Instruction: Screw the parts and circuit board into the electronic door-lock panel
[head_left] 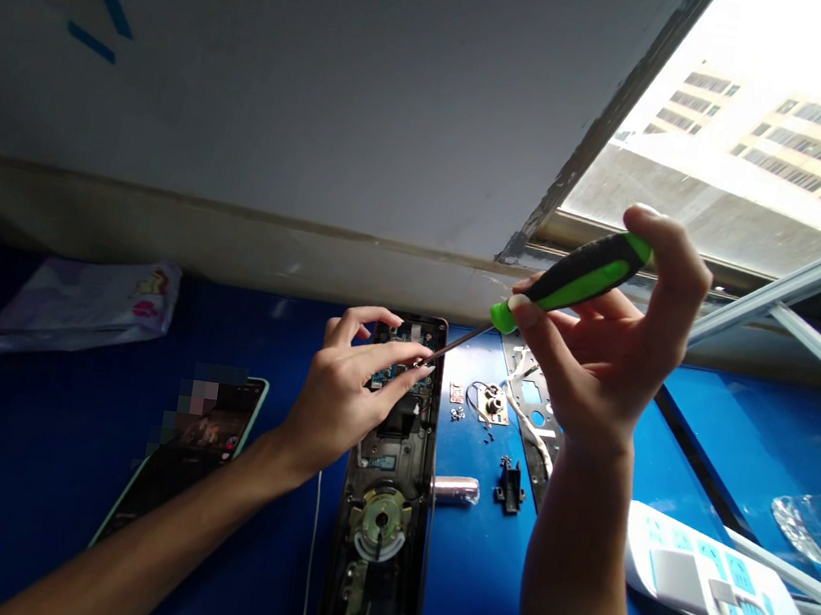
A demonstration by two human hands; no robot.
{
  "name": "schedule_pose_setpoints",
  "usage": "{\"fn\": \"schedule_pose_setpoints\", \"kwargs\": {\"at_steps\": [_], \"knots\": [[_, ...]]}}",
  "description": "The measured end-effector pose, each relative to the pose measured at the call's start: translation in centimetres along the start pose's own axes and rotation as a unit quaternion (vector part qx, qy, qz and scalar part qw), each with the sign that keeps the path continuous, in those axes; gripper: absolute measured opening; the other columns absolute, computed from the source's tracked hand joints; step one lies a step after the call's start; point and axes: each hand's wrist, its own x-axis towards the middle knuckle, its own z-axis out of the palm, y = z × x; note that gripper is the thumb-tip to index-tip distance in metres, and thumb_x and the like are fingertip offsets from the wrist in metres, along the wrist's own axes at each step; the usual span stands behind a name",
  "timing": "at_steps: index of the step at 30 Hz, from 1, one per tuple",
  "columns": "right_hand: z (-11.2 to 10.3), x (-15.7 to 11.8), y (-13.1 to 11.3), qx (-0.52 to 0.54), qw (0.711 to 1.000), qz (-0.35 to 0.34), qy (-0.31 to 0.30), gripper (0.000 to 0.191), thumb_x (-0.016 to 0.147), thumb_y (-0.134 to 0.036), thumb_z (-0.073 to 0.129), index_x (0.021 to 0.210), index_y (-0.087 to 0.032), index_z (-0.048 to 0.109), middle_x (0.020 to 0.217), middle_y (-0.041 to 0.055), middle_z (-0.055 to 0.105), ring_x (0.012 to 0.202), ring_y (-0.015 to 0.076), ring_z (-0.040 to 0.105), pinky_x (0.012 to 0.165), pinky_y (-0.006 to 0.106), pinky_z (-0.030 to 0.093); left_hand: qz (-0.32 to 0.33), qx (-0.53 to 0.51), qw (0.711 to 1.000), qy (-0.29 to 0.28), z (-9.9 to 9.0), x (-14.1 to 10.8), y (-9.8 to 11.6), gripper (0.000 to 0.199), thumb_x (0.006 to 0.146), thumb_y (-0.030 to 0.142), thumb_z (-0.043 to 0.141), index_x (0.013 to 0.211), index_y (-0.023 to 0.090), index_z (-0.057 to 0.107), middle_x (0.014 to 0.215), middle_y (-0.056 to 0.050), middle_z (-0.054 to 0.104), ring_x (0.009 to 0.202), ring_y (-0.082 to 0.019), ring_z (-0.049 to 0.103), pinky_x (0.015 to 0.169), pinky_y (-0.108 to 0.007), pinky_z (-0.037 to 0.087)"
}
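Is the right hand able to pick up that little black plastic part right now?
Probably not: the right hand is full, gripping the green-and-black screwdriver. Nothing seems to cover the black plastic part, though.

Access from above to the far end of the housing (409, 464) is blocked by the left hand (349, 395) and by the slanting screwdriver (588, 278) held in the right hand (613, 349), while its near end, with the round metal part (382, 521), is left uncovered. On the right, the blue tabletop (469, 583) is left open at the near side, but farther up it is obstructed by the shiny cylinder (457, 490), black bracket (510, 487) and loose screws (457, 414). On the left, passage is narrowed by the phone (216, 438) and white cable (310, 557), and forward reach is stopped by the wall (292, 110).
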Motion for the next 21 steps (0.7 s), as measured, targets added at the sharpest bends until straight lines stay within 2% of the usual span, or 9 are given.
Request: {"fn": "schedule_pose_setpoints", "kwargs": {"at_steps": [4, 9, 12, 15, 18, 19, 21], "knots": [[0.0, 0.0, 0.3, -0.001, 1.000, 0.013, 0.001, 0.061, 0.083, -0.030, 0.077, 0.138, -0.043, 0.052, 0.132, 0.0018, 0.060, 0.081, 0.0179, 0.076, 0.067, 0.036, 0.073, 0.033, 0.014, 0.999, 0.005, 0.1, -0.1, 0.1, 0.012, 0.092, 0.024, 0.077, 0.104, 0.023, 0.081, 0.108, -0.008, 0.075, 0.108, -0.024, 0.069, 0.090, -0.040, 0.056], [0.1, 0.1, 1.4, -0.004, 1.000, 0.006, 0.005, 0.069, 0.076, -0.032, 0.085, 0.137, -0.041, 0.052, 0.120, 0.0003, 0.066, 0.074, 0.0155, 0.074, 0.062, 0.031, 0.070, 0.026, 0.012, 1.000, 0.001, 0.1, -0.2, 0.2, 0.013, 0.093, 0.023, 0.076, 0.105, 0.025, 0.081, 0.109, -0.007, 0.076, 0.109, -0.023, 0.068, 0.090, -0.039, 0.057], [-0.1, -0.1, 1.7, -0.002, 0.999, 0.035, -0.002, 0.070, 0.079, -0.034, 0.082, 0.141, -0.041, 0.049, 0.104, -0.0012, 0.071, 0.075, 0.0191, 0.076, 0.062, 0.033, 0.070, 0.029, 0.009, 1.000, 0.009, 0.1, -0.3, 0.3, 0.014, 0.092, 0.022, 0.076, 0.105, 0.025, 0.081, 0.111, -0.007, 0.075, 0.109, -0.023, 0.068, 0.090, -0.039, 0.057], [-0.3, -0.4, 1.5, 0.021, 0.995, 0.074, -0.055, 0.077, 0.085, -0.034, 0.076, 0.152, -0.041, 0.038, 0.096, -0.0018, 0.077, 0.087, 0.0255, 0.081, 0.072, 0.042, 0.071, 0.029, 0.011, 0.999, 0.014, 0.3, -0.3, 0.2, 0.015, 0.092, 0.021, 0.076, 0.106, 0.025, 0.080, 0.113, -0.007, 0.075, 0.112, -0.023, 0.068, 0.091, -0.039, 0.057], [-0.4, -0.5, 1.1, 0.034, 0.992, 0.082, -0.089, 0.084, 0.086, -0.031, 0.074, 0.158, -0.041, 0.030, 0.115, 0.0015, 0.079, 0.095, 0.0266, 0.081, 0.081, 0.046, 0.071, 0.020, 0.013, 1.000, 0.017, 0.4, -0.3, 0.2, 0.015, 0.093, 0.019, 0.076, 0.106, 0.024, 0.079, 0.113, -0.006, 0.075, 0.114, -0.024, 0.068, 0.092, -0.040, 0.056], [-0.4, -0.5, 1.0, 0.034, 0.993, 0.078, -0.087, 0.085, 0.086, -0.030, 0.075, 0.158, -0.041, 0.031, 0.128, 0.0032, 0.075, 0.095, 0.0261, 0.081, 0.081, 0.045, 0.071, 0.018, 0.011, 1.000, 0.015, 0.4, -0.2, 0.2, 0.015, 0.093, 0.019, 0.076, 0.106, 0.024, 0.078, 0.111, -0.006, 0.076, 0.116, -0.025, 0.068, 0.093, -0.040, 0.056], [0.0, -0.4, 0.9, 0.025, 0.995, 0.068, -0.066, 0.084, 0.085, -0.030, 0.076, 0.156, -0.043, 0.033, 0.154, 0.0056, 0.058, 0.096, 0.0252, 0.081, 0.081, 0.045, 0.071, 0.021, 0.000, 1.000, 0.003, 0.2, 0.0, 0.2, 0.016, 0.092, 0.021, 0.077, 0.109, 0.023, 0.077, 0.109, -0.006, 0.078, 0.120, -0.026, 0.066, 0.098, -0.042, 0.055]]}}
